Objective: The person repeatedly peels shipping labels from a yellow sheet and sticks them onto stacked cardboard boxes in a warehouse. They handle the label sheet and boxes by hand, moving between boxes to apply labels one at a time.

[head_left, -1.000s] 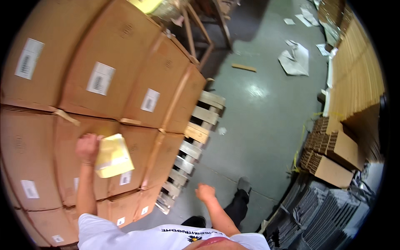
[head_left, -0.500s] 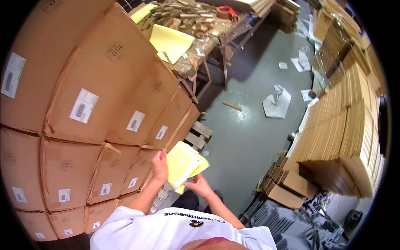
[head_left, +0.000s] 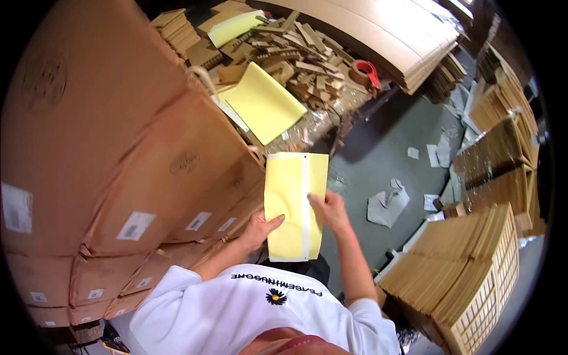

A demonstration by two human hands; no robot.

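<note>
Between my hands is a yellow sheet [head_left: 286, 195] with a white lengthwise strip and pale ends, held upright in front of my body. My left hand [head_left: 258, 229] grips its left edge, thumb on the front face. On the right side my right hand [head_left: 332, 210] grips it, with the thumb at the white strip. The other fingers of both hands are hidden behind it. Another yellow sheet [head_left: 266, 102] lies on the cluttered table beyond, with a rolled yellow piece [head_left: 235, 28] farther back.
Brown cartons [head_left: 177, 160] are stacked high along my left. Cardboard scraps [head_left: 307, 53] and a red tape dispenser [head_left: 365, 74] lie on the table. Flat cardboard stacks [head_left: 455, 260] stand on the right. Crumpled white paper [head_left: 388, 204] lies on the grey floor [head_left: 355, 165].
The yellow sheet has moved up and right and now stands squarely facing me, its white strip in full view. Both hands have risen with it. My view has shifted toward the table.
</note>
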